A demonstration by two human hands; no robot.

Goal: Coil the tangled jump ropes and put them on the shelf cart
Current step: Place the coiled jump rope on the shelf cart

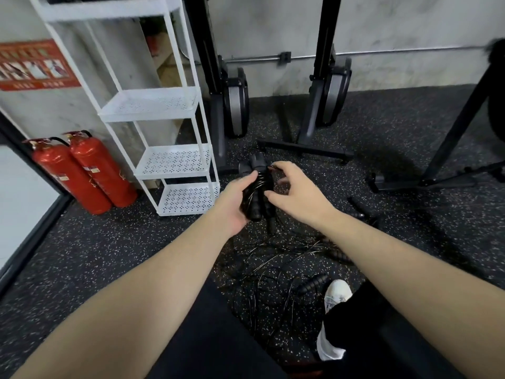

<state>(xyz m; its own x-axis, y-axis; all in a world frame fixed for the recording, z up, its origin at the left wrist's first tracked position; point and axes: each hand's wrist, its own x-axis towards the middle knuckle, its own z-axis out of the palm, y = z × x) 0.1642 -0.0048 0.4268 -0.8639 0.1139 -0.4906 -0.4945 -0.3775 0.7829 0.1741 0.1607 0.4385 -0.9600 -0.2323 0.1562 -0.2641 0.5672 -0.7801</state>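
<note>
With the left hand (237, 198) gripping the bundle of handles and wound cord (256, 187) and the right hand's (293, 187) fingers loosely spread beside it, holding nothing clear, wrap tightly before reaching the shelf cart (175, 170), since tangled ropes (273, 269) remain on the floor.

1. Two bare forearms, no sleeves in view, no watch, band or ring to be seen on wrists or fingers
2. Left hand (237, 199) and right hand (293, 188) ungloved, nails short as far as the blur allows
3. Dark, near-black garment over the legs (213, 332), plain, no visible print or seam detail
4. One shoe (337, 295) in white with faint grey patterning across the toe, rounded front
5. White sock or ankle cuff (326, 346) showing below the dark trouser edge; the rest of that leg hidden
</note>
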